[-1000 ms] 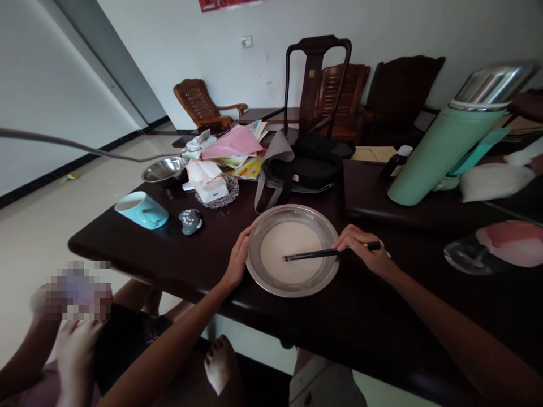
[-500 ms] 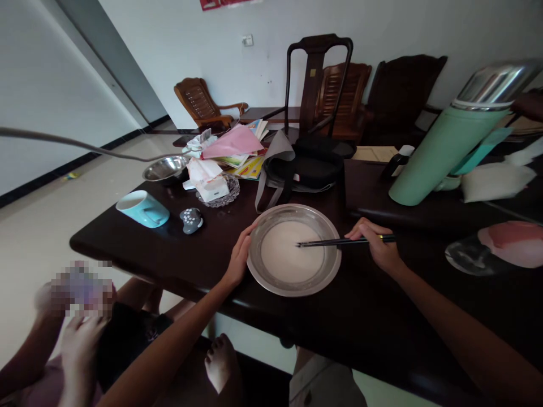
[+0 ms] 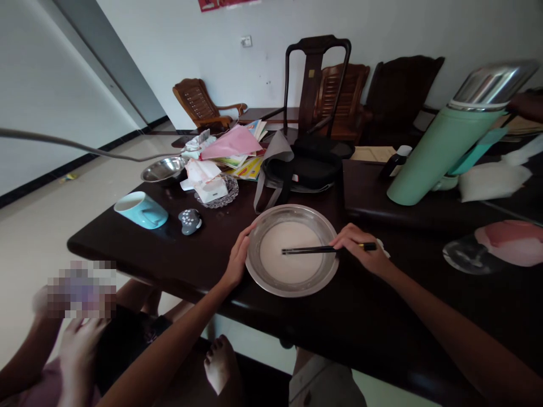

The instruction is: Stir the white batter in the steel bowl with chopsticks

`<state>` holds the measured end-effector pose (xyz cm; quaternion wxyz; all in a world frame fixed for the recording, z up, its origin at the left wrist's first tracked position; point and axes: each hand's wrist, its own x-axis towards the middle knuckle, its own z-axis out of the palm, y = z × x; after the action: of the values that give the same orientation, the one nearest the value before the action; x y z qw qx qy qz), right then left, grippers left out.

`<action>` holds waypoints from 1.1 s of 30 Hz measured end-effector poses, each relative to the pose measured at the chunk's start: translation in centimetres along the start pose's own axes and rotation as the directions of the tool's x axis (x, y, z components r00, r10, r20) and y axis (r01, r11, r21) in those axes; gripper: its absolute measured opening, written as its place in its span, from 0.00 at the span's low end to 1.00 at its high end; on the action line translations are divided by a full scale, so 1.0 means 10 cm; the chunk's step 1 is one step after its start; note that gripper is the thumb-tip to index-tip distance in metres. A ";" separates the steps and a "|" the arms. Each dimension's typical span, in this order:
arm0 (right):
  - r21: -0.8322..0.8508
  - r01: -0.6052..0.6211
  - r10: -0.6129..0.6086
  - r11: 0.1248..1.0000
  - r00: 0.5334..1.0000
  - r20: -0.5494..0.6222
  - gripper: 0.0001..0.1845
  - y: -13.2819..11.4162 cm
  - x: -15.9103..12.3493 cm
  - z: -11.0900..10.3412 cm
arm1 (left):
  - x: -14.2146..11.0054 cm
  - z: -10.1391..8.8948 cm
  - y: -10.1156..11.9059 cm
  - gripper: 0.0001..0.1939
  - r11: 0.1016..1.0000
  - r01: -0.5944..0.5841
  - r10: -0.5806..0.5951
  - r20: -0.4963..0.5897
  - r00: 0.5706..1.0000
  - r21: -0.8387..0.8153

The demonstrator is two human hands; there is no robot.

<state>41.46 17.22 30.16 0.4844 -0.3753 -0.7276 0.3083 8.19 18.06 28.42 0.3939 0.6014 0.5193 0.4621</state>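
Observation:
A steel bowl [image 3: 292, 290] of whitish liquid [image 3: 291, 271] stands on the dark table near its front edge. My left hand [image 3: 238, 259] grips the bowl's left side, fingers along the rim and the thumb hidden. Closed around a pair of black chopsticks [image 3: 309, 249] is my right hand [image 3: 360, 247], over the bowl's right rim. The chopsticks lie nearly level, close together, tips over the middle of the liquid; whether they dip in cannot be made out. A small white thing [image 3: 384, 247] shows partly behind my right hand.
Left on the table [image 3: 127, 249] are a light-blue mug [image 3: 142, 210], a grey paw-patterned object [image 3: 190, 221], a glass dish [image 3: 231, 192] with tissues and another steel bowl [image 3: 163, 169]. A black bag [image 3: 311, 169] lies behind. A green thermos [image 3: 445, 152] stands right. Another person's hand [image 3: 82, 345] is lower left.
My right hand has moved left with the chopsticks, so their tips reach further across the bowl. My left hand stays on the rim.

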 end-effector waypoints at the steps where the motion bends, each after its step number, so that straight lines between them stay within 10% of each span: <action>1: -0.031 0.008 -0.008 0.999 1.000 0.006 0.14 0.00 0.00 0.01 | 0.00 0.00 0.00 0.27 1.000 -0.004 0.004 -0.005 1.000 -0.001; 6: 0.006 -0.049 0.049 0.999 0.974 -0.222 0.20 0.02 -0.01 -0.02 | 0.00 0.00 0.01 0.27 1.000 -0.012 0.012 0.000 1.000 0.013; 11: -0.001 -0.039 0.039 0.999 0.998 -0.040 0.17 0.02 -0.01 -0.03 | 0.00 0.00 0.02 0.27 1.000 -0.015 0.015 -0.002 1.000 0.011; 16: 0.054 -0.039 0.050 0.998 0.975 -0.218 0.21 0.04 -0.01 -0.04 | 0.00 0.00 0.01 0.27 1.000 0.001 -0.001 0.007 1.000 0.019; 21: 0.018 -0.032 0.032 0.999 0.999 -0.015 0.16 0.01 -0.02 -0.03 | 0.00 0.00 -0.01 0.28 1.000 -0.002 0.002 -0.002 1.000 0.007; 25: 0.080 -0.025 0.038 0.997 0.986 -0.162 0.19 0.01 -0.01 -0.05 | 0.00 0.00 -0.01 0.28 1.000 -0.010 0.010 0.003 1.000 0.010; 30: 0.061 -0.030 0.030 0.998 0.999 0.012 0.16 0.00 -0.01 -0.03 | 0.01 0.00 0.00 0.27 1.000 -0.009 0.009 0.000 1.000 0.022; 33: 0.017 -0.047 0.048 0.999 0.994 -0.094 0.16 0.00 -0.02 -0.02 | 0.00 0.00 0.01 0.27 1.000 -0.018 0.018 0.002 1.000 0.004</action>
<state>41.73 17.11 30.12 0.5134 -0.4030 -0.6927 0.3070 8.24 18.06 28.50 0.3893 0.6071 0.5144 0.4639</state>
